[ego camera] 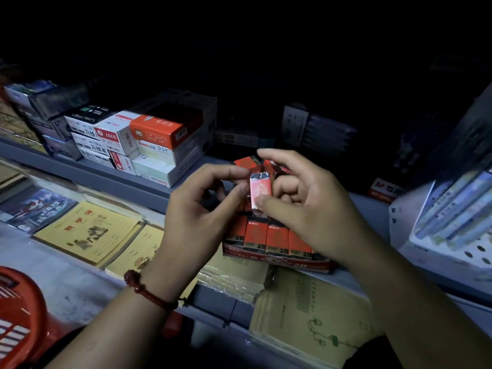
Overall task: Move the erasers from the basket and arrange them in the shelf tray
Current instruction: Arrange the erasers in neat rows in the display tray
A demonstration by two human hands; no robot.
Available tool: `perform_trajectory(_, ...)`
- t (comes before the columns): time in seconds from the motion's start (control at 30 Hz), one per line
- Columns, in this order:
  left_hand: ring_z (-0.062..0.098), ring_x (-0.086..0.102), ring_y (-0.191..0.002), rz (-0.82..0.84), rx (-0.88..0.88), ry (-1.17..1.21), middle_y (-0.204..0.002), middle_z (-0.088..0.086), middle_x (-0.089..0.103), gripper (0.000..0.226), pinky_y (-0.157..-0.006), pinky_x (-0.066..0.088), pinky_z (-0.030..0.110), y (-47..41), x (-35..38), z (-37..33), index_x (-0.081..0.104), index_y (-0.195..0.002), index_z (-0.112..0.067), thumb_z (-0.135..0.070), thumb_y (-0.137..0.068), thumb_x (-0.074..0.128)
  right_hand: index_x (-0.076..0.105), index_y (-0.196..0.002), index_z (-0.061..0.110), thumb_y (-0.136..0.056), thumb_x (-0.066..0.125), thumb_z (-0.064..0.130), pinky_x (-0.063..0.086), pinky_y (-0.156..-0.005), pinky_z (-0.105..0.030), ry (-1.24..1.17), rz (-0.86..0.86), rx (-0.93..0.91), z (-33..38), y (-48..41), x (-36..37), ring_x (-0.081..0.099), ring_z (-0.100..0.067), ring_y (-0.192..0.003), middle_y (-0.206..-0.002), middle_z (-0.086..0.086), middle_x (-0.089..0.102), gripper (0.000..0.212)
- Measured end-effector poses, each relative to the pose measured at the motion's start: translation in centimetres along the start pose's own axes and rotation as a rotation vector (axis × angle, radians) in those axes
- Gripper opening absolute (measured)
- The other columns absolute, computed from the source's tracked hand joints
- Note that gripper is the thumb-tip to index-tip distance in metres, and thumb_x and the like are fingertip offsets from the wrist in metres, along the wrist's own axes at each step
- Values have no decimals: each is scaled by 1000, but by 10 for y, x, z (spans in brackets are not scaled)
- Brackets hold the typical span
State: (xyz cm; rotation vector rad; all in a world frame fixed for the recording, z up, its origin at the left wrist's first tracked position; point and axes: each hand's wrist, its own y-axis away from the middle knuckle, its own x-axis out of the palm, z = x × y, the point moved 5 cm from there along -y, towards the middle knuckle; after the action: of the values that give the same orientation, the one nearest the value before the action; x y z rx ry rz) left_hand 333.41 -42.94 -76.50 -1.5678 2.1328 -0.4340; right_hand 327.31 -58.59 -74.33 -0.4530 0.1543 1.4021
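A red shelf tray (277,258) on the grey shelf holds a row of several upright red 2B erasers (277,237). Above the tray, a pink wrapped eraser (261,190) is pinched between both hands. My left hand (202,217) grips its left side with thumb and forefinger. My right hand (306,198) holds its right side and lower end, and more red erasers (249,161) show behind its fingers. The red basket (21,315) sits at the lower left, only partly in view.
Stacked red and white stationery boxes (149,145) stand left of the tray. Yellow exercise books (90,233) lie on the lower shelf, and wrapped brown notebooks (314,315) below the tray. A white perforated rack (452,235) with packs stands at the right. The shelf back is dark.
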Motion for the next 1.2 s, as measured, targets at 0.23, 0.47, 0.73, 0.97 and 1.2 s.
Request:
perform_trajectory(0.23,10,55,-75,51,38,-144,-104,1,62,25,-72,43,9,-3,0,-1,75,-106,-18,-2,-91,64,64,-123,26,-103,57,16,42,-52,-37,57,-157,10,-1,-2,-11,50,-22,-54,-55,3,59,23)
perform_trajectory(0.47,5,52,-103,218,-86,-200,-115,-6,42,39,-82,42,10,-3,1,6,74,-106,-31,-19,-86,43,61,-99,22,-98,65,17,53,-58,-36,123,-201,50,-7,-2,-10,63,-14,-59,-80,3,71,6)
perform_trajectory(0.73,9,57,-84,251,-153,-301,-106,-15,46,18,-81,55,42,-3,4,13,65,-104,-40,-43,-86,60,75,-91,25,-92,72,18,37,-51,-10,316,-168,14,-9,-4,-8,53,-2,-50,-56,28,58,8)
perform_trajectory(0.97,13,62,-80,224,-200,-213,-109,-12,50,15,-74,59,44,-3,3,17,67,-105,-42,-35,-91,65,81,-93,26,-92,69,22,49,-66,-19,548,-94,-16,-1,-6,-1,62,2,-71,-77,14,71,12)
perform_trajectory(1.2,5,58,-78,154,-193,-204,-106,-17,50,17,-76,51,24,-2,2,22,71,-106,-40,-31,-93,64,79,-82,17,-91,68,17,52,-75,-37,682,-34,-94,2,-10,5,60,-10,-81,-88,7,64,14)
